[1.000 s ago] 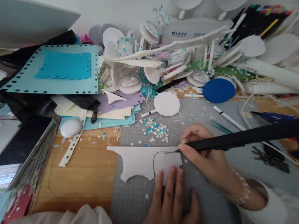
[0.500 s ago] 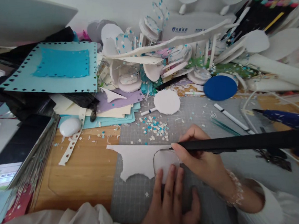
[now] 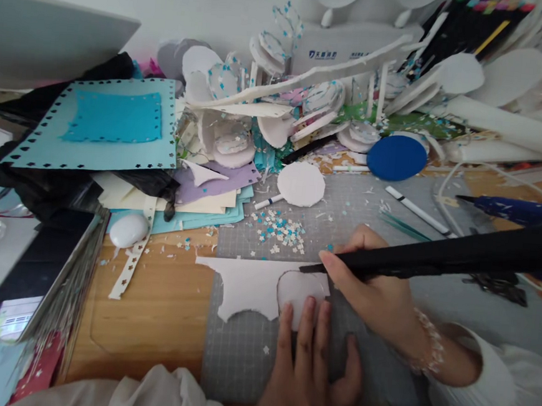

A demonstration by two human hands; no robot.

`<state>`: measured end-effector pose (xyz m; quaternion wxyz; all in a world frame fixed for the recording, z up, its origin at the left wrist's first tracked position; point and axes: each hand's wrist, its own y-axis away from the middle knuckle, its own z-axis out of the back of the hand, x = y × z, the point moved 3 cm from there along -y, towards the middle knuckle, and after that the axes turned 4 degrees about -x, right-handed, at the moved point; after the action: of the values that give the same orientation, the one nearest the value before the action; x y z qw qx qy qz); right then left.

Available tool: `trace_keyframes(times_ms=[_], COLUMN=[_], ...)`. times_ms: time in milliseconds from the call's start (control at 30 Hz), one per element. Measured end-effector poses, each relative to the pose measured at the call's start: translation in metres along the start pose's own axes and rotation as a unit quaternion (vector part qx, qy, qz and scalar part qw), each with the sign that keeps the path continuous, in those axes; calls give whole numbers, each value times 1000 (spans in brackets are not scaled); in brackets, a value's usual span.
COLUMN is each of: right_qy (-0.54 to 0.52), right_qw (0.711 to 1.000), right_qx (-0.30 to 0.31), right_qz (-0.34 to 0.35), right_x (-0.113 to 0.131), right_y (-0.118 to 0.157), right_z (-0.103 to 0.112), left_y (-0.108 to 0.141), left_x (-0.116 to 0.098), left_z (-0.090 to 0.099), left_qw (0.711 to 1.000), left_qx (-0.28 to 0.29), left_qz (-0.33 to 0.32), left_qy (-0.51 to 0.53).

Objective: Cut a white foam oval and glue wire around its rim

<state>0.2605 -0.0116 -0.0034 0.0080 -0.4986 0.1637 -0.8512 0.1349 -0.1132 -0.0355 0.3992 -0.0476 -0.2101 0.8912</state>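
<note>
My left hand (image 3: 302,368) lies with fingers stretched out flat, their tips pressing on a pale rounded disc (image 3: 300,291). Beneath the disc is a white sheet (image 3: 248,285) with scalloped cut-outs along its lower edge. A dark outline runs around part of the disc. My right hand (image 3: 374,286) is closed around a long black pen (image 3: 436,252), whose dark tip touches the sheet by the disc's upper edge. Just beyond the sheet, small blue and white star-shaped bits (image 3: 282,232) lie scattered near a white scallop-edged round (image 3: 300,184).
A grey gridded cutting mat (image 3: 234,363) covers part of the wooden table (image 3: 149,318). White foam-like pieces (image 3: 238,144) crowd the back, with a blue disc (image 3: 396,158) nearby. A white-capped pen (image 3: 418,209) and tweezers (image 3: 403,226) lie right. A phone (image 3: 35,278) is at left.
The pen tip has shifted slightly right along the disc's upper edge, and my right hand has moved a little right with it. My left hand stays nearly still on the disc.
</note>
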Motion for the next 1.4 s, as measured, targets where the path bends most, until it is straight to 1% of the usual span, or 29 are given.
trace_keyframes(times_ms=[67,167,267,333,500,633,700,800,867,933,967,1000,1067,1133,1200,1267,1333,1400], right_qy=[-8,-19,-20,-14,12,13,18,57,101,131,144,150,160,167,172,171,160,141], right_qw=[1000,999,999,999,1000,999,999,992,985,979,977,974,966,960,957,956,958,963], right_qx=[7,28,47,45,12,22,-6,-89,-109,-100,-76,-38,37,85,104,112,114,107], right_qz=[0,2,3,2,14,36,51,71,90,119,141,164,198,209,211,209,207,205], right_x=[0,-1,-1,0,3,4,2,-8,-19,-30,-35,-38,-41,-42,-43,-45,-48,-48], right_y=[1,1,0,-1,-1,-2,-7,-20,-29,-37,-41,-43,-45,-45,-44,-44,-45,-46], right_z=[-1,-4,-5,-4,-1,5,15,31,36,37,35,33,29,28,28,27,26,26], left_y=[0,0,0,0,0,2,2,0,-4,-10,-14,-17,-22,-25,-26,-25,-24,-26], left_x=[-1,-2,-4,-4,-4,-2,0,1,4,10,15,20,33,47,58,65,68,74], left_z=[-1,-2,-2,-1,-2,-3,-4,-2,4,14,19,24,29,31,27,22,21,30], left_qw=[1000,999,999,999,1000,1000,1000,999,999,1000,1000,999,995,993,993,993,994,996], left_qx=[-7,-17,-21,-15,-3,-19,-22,-20,-21,-23,-14,-1,55,86,105,117,106,81], left_qz=[2,29,32,32,27,22,8,-20,-21,-14,-19,-23,-23,-2,20,18,-7,-30], left_qy=[1,1,-2,-4,2,4,0,-15,-18,-6,11,33,83,82,54,31,13,15])
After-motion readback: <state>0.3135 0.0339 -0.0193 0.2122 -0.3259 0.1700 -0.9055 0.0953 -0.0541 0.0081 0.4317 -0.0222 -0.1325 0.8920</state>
